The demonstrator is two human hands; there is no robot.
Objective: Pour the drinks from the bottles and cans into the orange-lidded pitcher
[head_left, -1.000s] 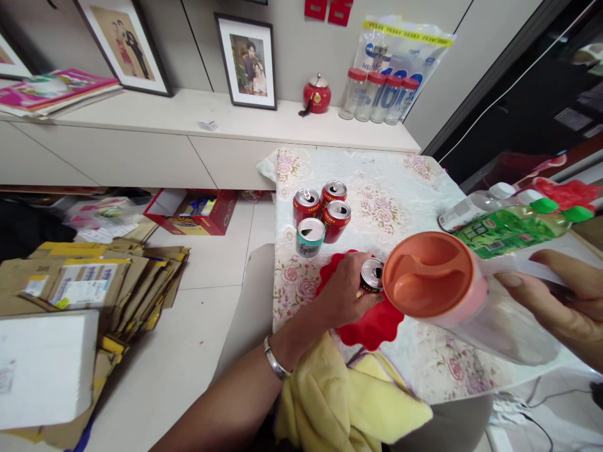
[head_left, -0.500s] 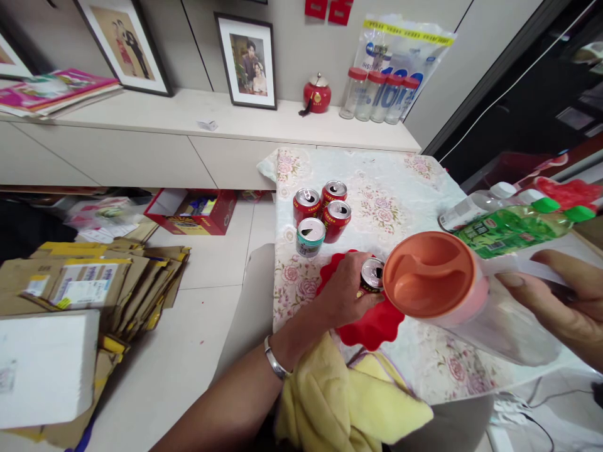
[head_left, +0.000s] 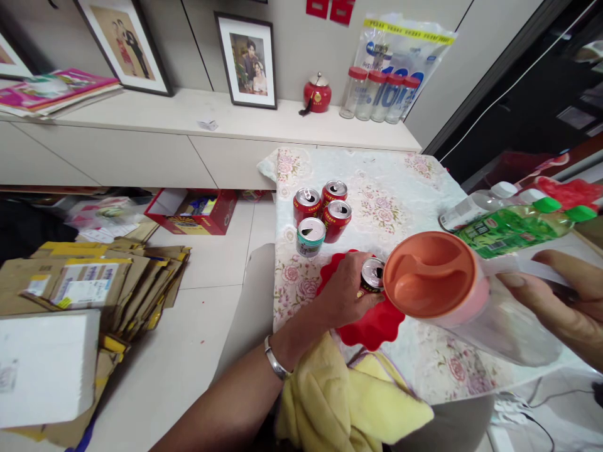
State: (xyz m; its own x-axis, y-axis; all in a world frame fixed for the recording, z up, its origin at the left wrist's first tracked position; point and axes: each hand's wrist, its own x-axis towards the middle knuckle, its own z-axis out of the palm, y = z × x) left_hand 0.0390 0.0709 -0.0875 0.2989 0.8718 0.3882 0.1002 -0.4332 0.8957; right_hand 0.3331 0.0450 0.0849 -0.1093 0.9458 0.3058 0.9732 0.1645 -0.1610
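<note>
My left hand (head_left: pixel 351 285) is wrapped round an opened drink can (head_left: pixel 372 274) over a red scalloped tray (head_left: pixel 372 329). In my right hand (head_left: pixel 560 307) is the handle of a clear plastic pitcher (head_left: pixel 509 333), tipped so its orange lid (head_left: pixel 429 274) faces the can's top. The lid's edge is right beside the can; whether they touch, I cannot tell. Any liquid at the spout is hidden. Just beyond the tray stand a green can (head_left: pixel 310 237) and several red cans, one nearest the front (head_left: pixel 337 221). A yellow cloth (head_left: pixel 348 402) lies over my lap.
Plastic bottles with green caps (head_left: pixel 513 226) lie or stand at the table's right side. A flowered tablecloth (head_left: pixel 381 207) covers the table. Behind it, a white cabinet (head_left: pixel 264 132) holds glass jars (head_left: pixel 377 97) and picture frames. Flattened cardboard boxes (head_left: pixel 89 289) are piled at floor level, left.
</note>
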